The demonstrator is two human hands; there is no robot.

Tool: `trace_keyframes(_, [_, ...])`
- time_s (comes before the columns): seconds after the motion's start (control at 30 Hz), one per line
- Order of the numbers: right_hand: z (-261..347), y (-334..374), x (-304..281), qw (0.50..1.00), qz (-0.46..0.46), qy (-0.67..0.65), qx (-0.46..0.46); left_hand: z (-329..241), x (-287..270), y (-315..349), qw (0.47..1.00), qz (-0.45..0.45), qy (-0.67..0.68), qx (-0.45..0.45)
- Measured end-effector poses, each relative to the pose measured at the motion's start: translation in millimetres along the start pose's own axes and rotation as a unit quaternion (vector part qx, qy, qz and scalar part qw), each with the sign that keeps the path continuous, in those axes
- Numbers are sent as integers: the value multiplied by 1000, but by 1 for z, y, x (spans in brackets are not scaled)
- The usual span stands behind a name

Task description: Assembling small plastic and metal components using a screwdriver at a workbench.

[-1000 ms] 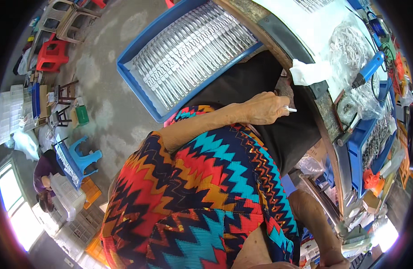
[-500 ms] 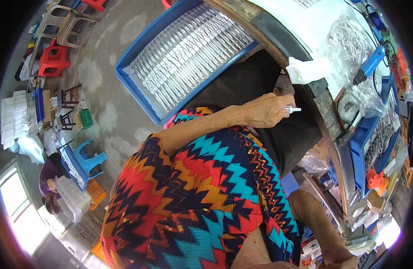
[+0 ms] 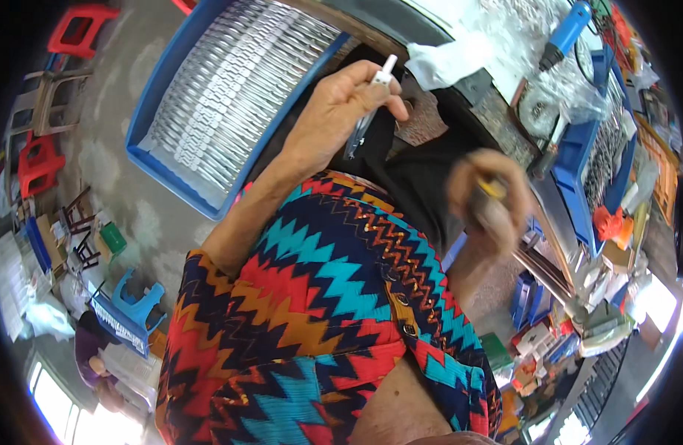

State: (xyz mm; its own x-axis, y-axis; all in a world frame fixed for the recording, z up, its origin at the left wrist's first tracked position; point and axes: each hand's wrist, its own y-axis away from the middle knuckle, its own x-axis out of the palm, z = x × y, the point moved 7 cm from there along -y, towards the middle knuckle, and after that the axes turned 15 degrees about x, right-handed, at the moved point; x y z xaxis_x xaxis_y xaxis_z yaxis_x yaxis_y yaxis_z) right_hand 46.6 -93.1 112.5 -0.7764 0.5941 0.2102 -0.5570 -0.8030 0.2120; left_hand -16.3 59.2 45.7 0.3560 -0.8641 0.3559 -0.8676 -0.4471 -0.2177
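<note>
My left hand (image 3: 334, 111) pinches a slim metal piece with a white end (image 3: 383, 73) above the dark cloth on my lap. The white tip points up past the fingers, and the metal part shows below the palm. To the left of that hand lies a blue tray (image 3: 163, 176), lined with rows of slim shiny metal pieces (image 3: 241, 89) with white parts. My right hand (image 3: 493, 200) is blurred by motion, its fingers curled round a thing with a yellow spot; its kind is unclear. Dark cloth (image 3: 423, 178) lies between my two hands.
The workbench edge (image 3: 497, 111) runs along the upper right, with white cloth (image 3: 449, 59), clear plastic bags and a blue-handled tool (image 3: 566, 33) on it. Another blue tray (image 3: 578, 200) stands beyond. At far left are red stools (image 3: 41, 163), a blue stool (image 3: 137, 297) and a person (image 3: 89, 348).
My left hand has moved up and left, turning the piece from sideways to upright. My right hand has risen from the lower right to beside my lap, now holding something. The view has shifted.
</note>
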Motion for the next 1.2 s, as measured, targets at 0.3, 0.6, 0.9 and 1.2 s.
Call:
trace_keyframes(0.3, [-68,-41,20,970,-95,191,114,12,-6,13,996,-58,46,-58])
trace_keyframes(0.6, [-74,-47,21,968,-100,200,117,26,-14,22,995,-31,44,-89])
trace_keyframes(0.9, [-77,-58,27,957,-101,246,114,38,-24,36,990,-44,53,-123])
trace_keyframes(1.2, [-84,-60,31,947,-92,289,105,47,-28,49,981,-26,-84,-172])
